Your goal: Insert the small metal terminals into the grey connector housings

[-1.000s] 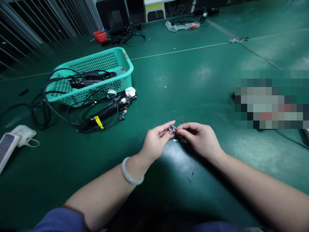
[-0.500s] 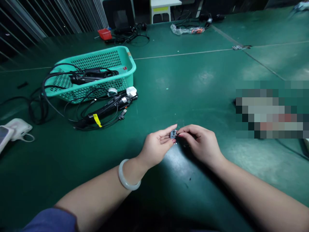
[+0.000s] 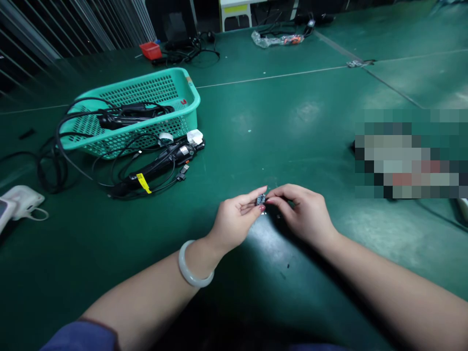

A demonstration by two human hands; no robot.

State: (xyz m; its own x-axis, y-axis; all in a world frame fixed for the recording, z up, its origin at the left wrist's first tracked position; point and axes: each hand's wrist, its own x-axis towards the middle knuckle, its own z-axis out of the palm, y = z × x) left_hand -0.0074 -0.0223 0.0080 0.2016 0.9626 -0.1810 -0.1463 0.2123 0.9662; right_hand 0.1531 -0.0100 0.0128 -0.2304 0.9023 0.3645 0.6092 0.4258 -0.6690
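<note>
Between the thumb and fingers of my left hand (image 3: 236, 219) is a small bluish-grey part (image 3: 261, 199), which looks like a tiny circuit board. A pale bangle (image 3: 188, 268) circles my left wrist. My right hand (image 3: 305, 209) is closed in a pinch at the part's right side. What its fingertips hold is too small and dark to make out. Both hands are just above the green table (image 3: 234, 292). Tiny specks lie on the surface beneath the fingers, and a small dark bit (image 3: 288, 266) lies nearer to me.
A turquoise basket (image 3: 193, 97) at left holds black cabled devices. In front of it lies a black handheld device (image 3: 161, 165) with a yellow tag and cables. A white device (image 3: 25, 197) sits far left. A red tray (image 3: 150, 50) stands behind. The right side is partly pixelated.
The view has shifted slightly, so the table items appear a little further left and higher. My right fingertips have come closer to the small part. The left hand keeps its grip.
</note>
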